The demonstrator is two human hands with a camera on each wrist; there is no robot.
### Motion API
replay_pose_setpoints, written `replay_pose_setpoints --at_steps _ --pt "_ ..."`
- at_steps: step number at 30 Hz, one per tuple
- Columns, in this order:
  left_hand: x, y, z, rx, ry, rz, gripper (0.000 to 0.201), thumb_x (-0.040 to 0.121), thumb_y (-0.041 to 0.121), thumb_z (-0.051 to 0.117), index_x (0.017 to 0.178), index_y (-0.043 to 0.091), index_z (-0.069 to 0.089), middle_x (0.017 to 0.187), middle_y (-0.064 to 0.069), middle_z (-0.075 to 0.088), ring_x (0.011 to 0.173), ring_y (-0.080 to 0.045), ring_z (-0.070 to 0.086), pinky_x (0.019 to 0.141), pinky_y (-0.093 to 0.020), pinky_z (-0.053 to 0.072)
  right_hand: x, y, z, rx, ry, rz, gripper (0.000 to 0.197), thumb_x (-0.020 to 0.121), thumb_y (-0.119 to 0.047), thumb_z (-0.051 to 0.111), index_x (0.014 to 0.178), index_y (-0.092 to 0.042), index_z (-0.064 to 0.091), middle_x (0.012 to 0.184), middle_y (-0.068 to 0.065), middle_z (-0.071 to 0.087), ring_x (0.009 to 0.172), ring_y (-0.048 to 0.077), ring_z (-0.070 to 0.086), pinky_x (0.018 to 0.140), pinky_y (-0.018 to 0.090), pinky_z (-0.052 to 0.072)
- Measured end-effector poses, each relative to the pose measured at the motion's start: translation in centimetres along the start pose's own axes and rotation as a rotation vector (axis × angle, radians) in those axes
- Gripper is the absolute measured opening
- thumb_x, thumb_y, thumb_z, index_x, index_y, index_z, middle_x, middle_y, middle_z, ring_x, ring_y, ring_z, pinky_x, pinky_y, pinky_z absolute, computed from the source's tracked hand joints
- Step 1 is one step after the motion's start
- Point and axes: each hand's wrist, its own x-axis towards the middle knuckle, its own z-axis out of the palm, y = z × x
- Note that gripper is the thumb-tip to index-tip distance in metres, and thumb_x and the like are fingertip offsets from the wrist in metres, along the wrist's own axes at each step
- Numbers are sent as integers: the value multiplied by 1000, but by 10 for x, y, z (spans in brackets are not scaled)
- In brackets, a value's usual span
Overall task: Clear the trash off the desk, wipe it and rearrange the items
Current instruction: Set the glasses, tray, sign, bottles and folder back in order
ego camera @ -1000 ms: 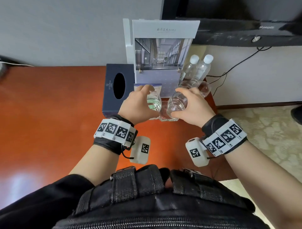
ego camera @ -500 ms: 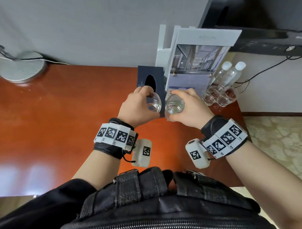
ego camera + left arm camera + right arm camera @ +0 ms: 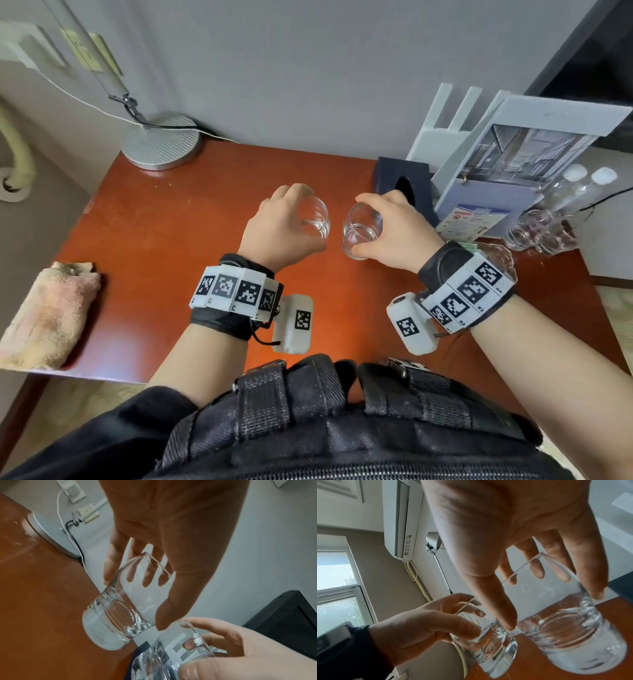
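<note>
Two clear, empty drinking glasses are held over the middle of the red-brown desk (image 3: 164, 240). My left hand (image 3: 308, 217) grips the left glass (image 3: 317, 222) from above, fingers and thumb round its wall. In the left wrist view that glass (image 3: 120, 615) is tilted and off the desk in the left hand (image 3: 137, 599). My right hand (image 3: 359, 226) grips the right glass (image 3: 363, 236) the same way. The right wrist view shows the right hand (image 3: 553, 609) round its glass (image 3: 573, 635), beside the left glass (image 3: 488, 649). The glasses are close but apart.
A folded pinkish towel (image 3: 48, 315) lies at the desk's front left corner. A round lamp base (image 3: 161, 142) stands back left. Back right hold a dark tissue box (image 3: 404, 178), a propped brochure (image 3: 513, 164), two water bottles (image 3: 582, 185) and more glasses (image 3: 537, 233).
Both hands have carried their glasses left, away from the brochure and tissue box to the middle of the desk. The view has swung left, bringing in the lamp base and towel.
</note>
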Motion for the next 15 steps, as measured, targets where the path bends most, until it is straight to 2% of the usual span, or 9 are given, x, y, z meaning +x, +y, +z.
replay_pose_setpoints --at_steps 7,12,15 --pt "-9 -45 -36 23 36 -30 69 61 34 75 123 29 45 121 8 50 107 -21 52 81 -37 49 13 -55 24 -5 -24 -37 82 69 -35 76 140 -34 36 133 -1 37 118 21 46 94 38 47" --pt "-14 -54 -41 17 61 -56 69 61 36 74 123 29 45 120 8 50 107 -20 52 80 -37 50 22 -69 32 -24 -58 -90 80 71 -35 75 141 -34 35 134 -2 37 117 19 46 89 33 47" --pt "-18 -57 -38 18 77 -98 70 61 36 75 124 28 45 122 8 49 109 -20 51 82 -39 50 28 -69 33 -42 -80 -129 79 71 -36 74 141 -35 35 133 -2 37 117 19 46 90 34 47"
